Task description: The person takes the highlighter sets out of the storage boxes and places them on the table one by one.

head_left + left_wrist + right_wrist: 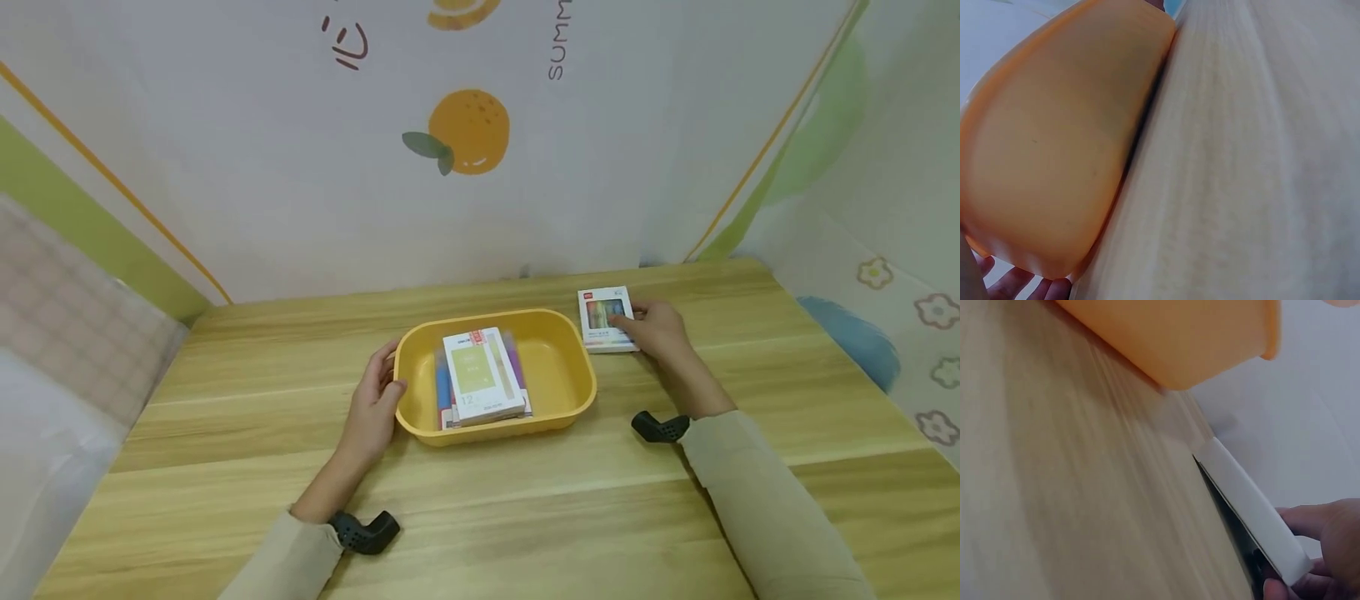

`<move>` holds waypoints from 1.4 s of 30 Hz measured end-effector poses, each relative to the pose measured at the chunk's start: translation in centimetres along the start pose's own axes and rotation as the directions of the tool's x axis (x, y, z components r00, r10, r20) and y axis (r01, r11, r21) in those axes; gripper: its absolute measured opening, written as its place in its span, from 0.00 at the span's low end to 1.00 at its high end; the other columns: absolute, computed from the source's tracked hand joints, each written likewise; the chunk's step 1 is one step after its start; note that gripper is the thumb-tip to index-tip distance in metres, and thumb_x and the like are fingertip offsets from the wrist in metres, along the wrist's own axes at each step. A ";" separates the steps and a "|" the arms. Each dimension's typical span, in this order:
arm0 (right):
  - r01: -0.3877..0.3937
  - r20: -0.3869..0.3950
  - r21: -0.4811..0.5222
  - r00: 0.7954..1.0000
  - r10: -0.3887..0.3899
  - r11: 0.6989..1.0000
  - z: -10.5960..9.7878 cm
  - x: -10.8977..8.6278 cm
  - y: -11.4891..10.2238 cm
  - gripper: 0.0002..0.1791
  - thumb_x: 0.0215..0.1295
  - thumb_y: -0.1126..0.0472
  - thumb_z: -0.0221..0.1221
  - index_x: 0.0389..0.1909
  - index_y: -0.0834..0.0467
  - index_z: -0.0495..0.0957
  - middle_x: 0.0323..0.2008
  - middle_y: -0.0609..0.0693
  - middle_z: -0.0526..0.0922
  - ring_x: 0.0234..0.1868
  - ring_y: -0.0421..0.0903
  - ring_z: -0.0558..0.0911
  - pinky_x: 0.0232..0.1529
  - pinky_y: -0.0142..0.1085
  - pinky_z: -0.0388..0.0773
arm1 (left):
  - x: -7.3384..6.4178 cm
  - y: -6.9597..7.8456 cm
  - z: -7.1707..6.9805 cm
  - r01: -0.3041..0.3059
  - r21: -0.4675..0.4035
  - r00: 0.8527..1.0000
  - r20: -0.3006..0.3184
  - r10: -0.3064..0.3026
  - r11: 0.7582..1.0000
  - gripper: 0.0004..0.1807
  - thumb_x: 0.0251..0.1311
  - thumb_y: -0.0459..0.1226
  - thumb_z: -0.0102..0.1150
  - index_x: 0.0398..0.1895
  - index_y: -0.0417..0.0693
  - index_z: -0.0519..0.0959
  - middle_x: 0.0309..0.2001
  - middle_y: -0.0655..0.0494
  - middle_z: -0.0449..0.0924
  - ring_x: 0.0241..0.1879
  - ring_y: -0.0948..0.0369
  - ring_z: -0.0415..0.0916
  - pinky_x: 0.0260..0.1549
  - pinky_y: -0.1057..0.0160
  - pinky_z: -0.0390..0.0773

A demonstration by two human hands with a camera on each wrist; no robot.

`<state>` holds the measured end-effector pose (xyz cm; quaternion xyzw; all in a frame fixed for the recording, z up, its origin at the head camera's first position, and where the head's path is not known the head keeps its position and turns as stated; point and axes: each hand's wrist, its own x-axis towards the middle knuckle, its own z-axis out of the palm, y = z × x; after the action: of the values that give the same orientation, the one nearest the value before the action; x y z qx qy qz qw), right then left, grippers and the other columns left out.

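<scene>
A yellow plastic basin [558, 408] sits on the wooden table. My left hand [373, 404] grips its left end, thumb at the rim and fingers along the outer wall; the left wrist view shows fingertips [1013, 282] at the basin's wall [1054, 144]. Inside lies a white box with a yellow-green panel [480, 375], on top of blue and purple packs partly hidden beneath it. Right of the basin, my right hand [663, 333] pinches a white box with a window of coloured sticks [600, 337] by its right edge. In the right wrist view this box [1254, 506] tilts, one edge off the table.
The wooden table [510, 517] runs back to a wall covering [300, 183] printed with oranges. A patterned cloth or sheet [900, 333] borders the right side. Black wrist devices [367, 533] sit at both sleeve cuffs.
</scene>
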<state>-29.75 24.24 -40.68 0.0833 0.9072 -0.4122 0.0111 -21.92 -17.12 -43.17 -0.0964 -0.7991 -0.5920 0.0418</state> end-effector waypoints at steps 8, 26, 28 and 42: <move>-0.024 0.013 -0.051 1.000 0.025 0.998 0.5 0.9 -0.9 0.34 0.67 0.45 0.61 0.61 0.70 0.76 0.50 0.65 0.82 0.32 0.42 0.78 0.25 0.27 0.75 | 0.1 0.0 0.0 -0.039 0.001 0.999 -0.002 0.039 0.999 0.32 0.70 0.31 0.41 0.77 0.48 0.59 0.70 0.39 0.70 0.63 0.45 0.73 0.47 0.74 0.77; -0.007 0.106 -0.131 0.994 0.021 0.991 1.8 1.5 -0.7 0.25 0.67 0.43 0.60 0.35 0.64 0.79 0.19 0.45 0.71 0.19 0.42 0.71 0.21 0.33 0.72 | -0.5 -0.4 0.2 -0.001 0.023 1.000 0.028 0.000 1.000 0.32 0.69 0.31 0.42 0.77 0.53 0.59 0.66 0.40 0.73 0.63 0.47 0.74 0.50 0.71 0.78; 0.000 0.114 -0.123 0.993 0.014 0.992 1.9 1.7 -0.8 0.25 0.67 0.43 0.60 0.36 0.64 0.80 0.19 0.46 0.71 0.18 0.41 0.71 0.21 0.33 0.72 | -0.5 -0.4 0.2 0.001 0.018 1.000 0.022 -0.001 1.000 0.32 0.69 0.31 0.42 0.77 0.53 0.59 0.65 0.41 0.73 0.63 0.47 0.74 0.49 0.72 0.77; 0.087 0.128 -0.207 0.990 -0.062 0.974 1.7 2.6 -2.5 0.27 0.68 0.43 0.59 0.40 0.67 0.80 0.25 0.50 0.78 0.23 0.43 0.74 0.24 0.32 0.72 | -0.4 -0.3 -0.2 -0.037 0.009 0.999 -0.004 0.037 0.999 0.32 0.67 0.30 0.43 0.76 0.50 0.61 0.65 0.39 0.74 0.62 0.46 0.75 0.50 0.73 0.76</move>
<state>-32.78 21.70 -40.21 0.0224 0.9461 -0.3177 0.0594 -21.59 -17.46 -43.51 -0.1100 -0.7998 -0.5876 0.0549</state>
